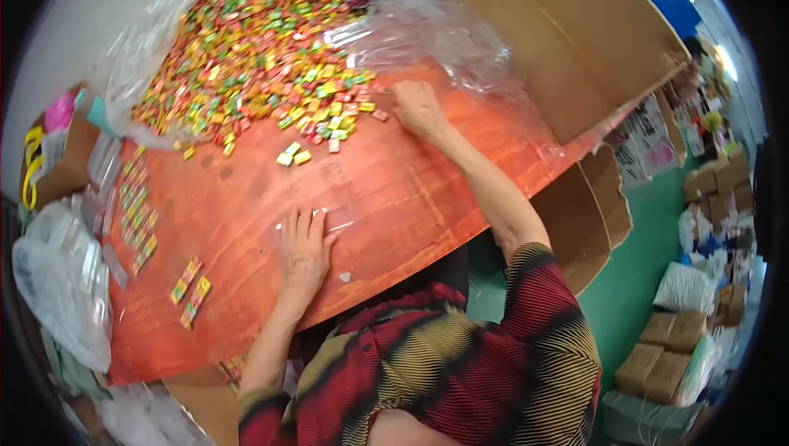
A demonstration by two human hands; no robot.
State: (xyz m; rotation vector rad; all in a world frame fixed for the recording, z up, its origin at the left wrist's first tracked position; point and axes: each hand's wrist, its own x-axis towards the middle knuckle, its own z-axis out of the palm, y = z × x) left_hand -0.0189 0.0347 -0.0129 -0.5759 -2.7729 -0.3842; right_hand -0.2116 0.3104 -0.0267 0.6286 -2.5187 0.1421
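Left hand [306, 250] laid flat, open, on a clear sleeve [316, 223] near the tabletop [411, 191] front edge. Right hand [417, 107] curled, fingers closed, at the candy pile [255, 43] edge; contents of its grip not discernible.

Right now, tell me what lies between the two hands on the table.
In the head view, only bare orange tabletop lies between the left hand and the right hand. The candy pile sits off that line.
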